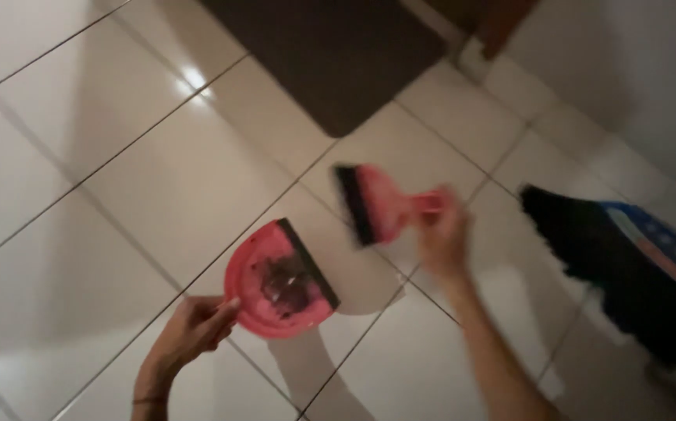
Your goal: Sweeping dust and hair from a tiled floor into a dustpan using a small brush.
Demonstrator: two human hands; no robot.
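Left hand (190,331) grips round pink plastic dustpan (279,282), dark debris inside. Right hand (443,234), blurred, closed on pink hand brush (377,204), black bristles. Glossy pale floor tiles (159,179).

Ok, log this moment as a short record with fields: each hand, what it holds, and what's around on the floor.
left hand: grips the handle end of a pink dustpan, held above the floor
dustpan contents: dark dirt and debris inside
right hand: blurred, holds a pink hand brush by its handle; dark bristle edge points toward the dustpan
floor: glossy pale tiles
mat: dark, at the top
broom head: black bristles, at the right edge
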